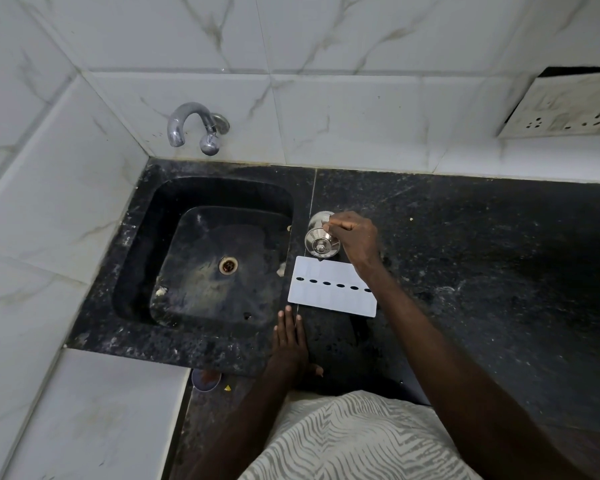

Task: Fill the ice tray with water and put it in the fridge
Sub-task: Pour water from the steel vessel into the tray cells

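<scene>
The person wears a cream garment [354, 441] with grey zebra-like stripes, and both forearms [430, 344] are bare.

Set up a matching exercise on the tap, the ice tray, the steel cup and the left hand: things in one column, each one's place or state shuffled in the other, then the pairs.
Things:
1. tap
2. ice tray
3. steel cup
4. left hand

Places or states:
a. gripped and tilted by the right hand, at the tray's far edge
b. flat, fingers straight, on the counter near its front edge
c. on the tiled wall above the sink
d. lying on the counter just right of the sink

Pairs: 1-c; 2-d; 3-a; 4-b.
</scene>
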A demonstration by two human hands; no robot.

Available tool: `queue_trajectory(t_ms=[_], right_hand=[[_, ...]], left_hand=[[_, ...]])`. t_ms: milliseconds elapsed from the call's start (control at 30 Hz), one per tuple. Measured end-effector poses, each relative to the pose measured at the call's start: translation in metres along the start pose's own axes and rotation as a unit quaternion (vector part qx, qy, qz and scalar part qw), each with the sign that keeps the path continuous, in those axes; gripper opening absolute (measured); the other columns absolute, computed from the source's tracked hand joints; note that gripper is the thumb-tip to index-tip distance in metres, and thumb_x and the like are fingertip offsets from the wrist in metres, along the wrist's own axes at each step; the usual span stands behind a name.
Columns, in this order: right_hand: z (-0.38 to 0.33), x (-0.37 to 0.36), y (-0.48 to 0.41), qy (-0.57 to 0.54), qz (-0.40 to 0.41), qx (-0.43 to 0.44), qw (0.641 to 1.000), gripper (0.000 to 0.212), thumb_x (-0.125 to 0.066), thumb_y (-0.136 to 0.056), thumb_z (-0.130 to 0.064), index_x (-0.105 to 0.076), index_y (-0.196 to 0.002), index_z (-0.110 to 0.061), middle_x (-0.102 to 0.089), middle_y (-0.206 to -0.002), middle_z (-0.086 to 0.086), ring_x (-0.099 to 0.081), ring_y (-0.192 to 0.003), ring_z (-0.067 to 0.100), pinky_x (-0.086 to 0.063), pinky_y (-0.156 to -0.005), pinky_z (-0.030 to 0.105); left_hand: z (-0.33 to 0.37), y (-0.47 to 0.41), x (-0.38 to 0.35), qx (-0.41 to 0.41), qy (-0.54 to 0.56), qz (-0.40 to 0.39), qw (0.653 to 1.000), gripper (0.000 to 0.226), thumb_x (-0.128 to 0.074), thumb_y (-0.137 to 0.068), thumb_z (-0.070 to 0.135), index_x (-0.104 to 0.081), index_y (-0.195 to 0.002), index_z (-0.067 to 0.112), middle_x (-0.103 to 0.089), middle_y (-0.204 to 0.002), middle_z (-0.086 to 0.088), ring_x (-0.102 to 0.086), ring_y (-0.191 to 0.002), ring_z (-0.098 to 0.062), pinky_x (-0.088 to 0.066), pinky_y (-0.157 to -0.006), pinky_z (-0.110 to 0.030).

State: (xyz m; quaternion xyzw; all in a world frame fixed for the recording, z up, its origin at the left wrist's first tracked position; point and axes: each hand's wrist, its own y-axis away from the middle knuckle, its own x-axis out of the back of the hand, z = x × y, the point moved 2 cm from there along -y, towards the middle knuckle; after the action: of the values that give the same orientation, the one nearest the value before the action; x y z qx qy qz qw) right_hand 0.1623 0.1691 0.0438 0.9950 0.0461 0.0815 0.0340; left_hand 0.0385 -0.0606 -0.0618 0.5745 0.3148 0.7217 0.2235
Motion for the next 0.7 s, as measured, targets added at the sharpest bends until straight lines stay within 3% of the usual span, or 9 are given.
queue_trajectory(t_ms=[100,200,700], right_hand=[[-0.0006,-0.0046,-0.0004,-0.022,-0.003,0.002,1.0,0.013,-0.083,-0.083,-0.005,-0.082,-0.096,-0.001,-0.075,-0.099,0.008,-0.072,-0.087,0.013,-0.06,-0.076,0.028],[-0.0031,-0.007,-0.0005,-0.036,-0.001,0.001,0.999,0.013,-0.083,-0.082,-0.002,-0.081,-0.095,-0.001,-0.075,-0.098,0.008,-0.072,-0.089,0.017,-0.062,-0.08,0.037],[-0.0059,-0.0101,0.0011,-0.001,-0.023,0.042,0.999,0.015,-0.082,-0.083,-0.002,-0.083,-0.097,-0.009,-0.076,-0.099,0.001,-0.073,-0.093,0.02,-0.062,-0.084,0.038]], left_hand=[[-0.0011,0.0001,-0.0021,-0.004,0.003,0.008,1.0,0.136,-0.06,-0.084,0.073,0.03,-0.15,-0.002,0.048,-0.144,-0.029,0.039,-0.142,-0.047,0.009,-0.124,-0.059],[-0.001,0.0005,-0.0016,-0.001,-0.001,0.011,1.0,0.141,-0.062,-0.078,0.079,0.036,-0.139,-0.003,0.048,-0.144,-0.028,0.043,-0.136,-0.043,0.012,-0.122,-0.057],[-0.0002,0.0024,0.001,0.0,0.013,0.01,1.0,0.145,-0.063,-0.075,0.081,0.032,-0.145,-0.004,0.047,-0.144,-0.027,0.043,-0.137,-0.042,0.011,-0.123,-0.057]])
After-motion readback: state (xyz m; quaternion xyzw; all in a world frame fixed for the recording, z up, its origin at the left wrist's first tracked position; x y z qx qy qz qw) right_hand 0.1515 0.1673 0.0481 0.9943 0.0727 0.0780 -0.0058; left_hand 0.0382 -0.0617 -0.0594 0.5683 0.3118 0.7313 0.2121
